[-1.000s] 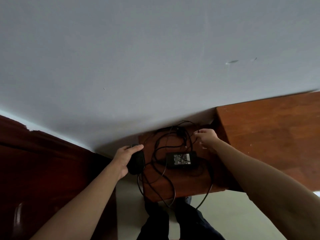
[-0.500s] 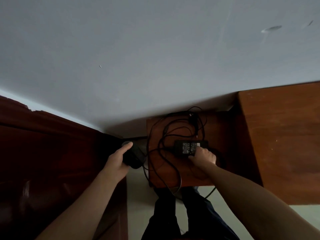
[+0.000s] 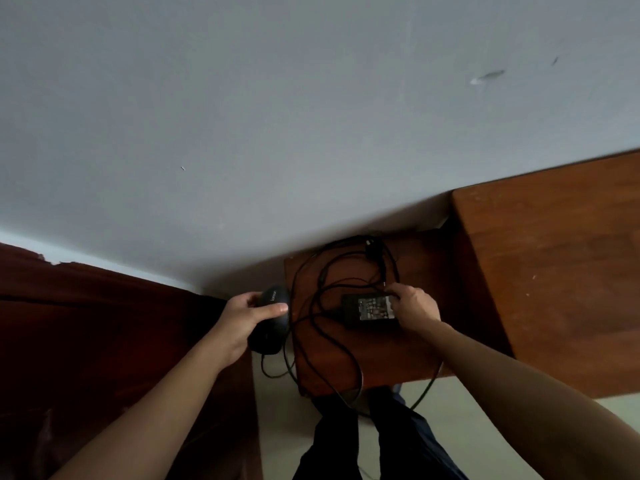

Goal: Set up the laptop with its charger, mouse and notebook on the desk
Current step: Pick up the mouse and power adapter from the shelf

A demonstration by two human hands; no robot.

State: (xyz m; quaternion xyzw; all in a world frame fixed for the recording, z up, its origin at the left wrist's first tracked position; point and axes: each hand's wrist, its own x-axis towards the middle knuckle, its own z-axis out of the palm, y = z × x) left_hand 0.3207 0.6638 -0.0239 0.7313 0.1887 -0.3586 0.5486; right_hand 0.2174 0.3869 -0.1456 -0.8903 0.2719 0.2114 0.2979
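Mouse (image 3: 270, 318) bears unreadable small lettering; charger (image 3: 372, 310) label print illegible

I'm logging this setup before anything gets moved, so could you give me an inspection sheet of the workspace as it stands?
Surface: low wooden stand against the wall; higher wooden desk to its right, bare where visible.
Job's things: black mouse off the stand's left edge; charger brick lying label-up on the stand. Laptop and notebook: nothing seen.
Clutter: nothing seen.
Grips: left hand wrapped around the mouse; right hand closed on the brick's right end.
Cables: black cables looped loosely over the stand, some hanging off its front edge.
Surroundings: grey wall, dark wooden furniture at left, pale floor.
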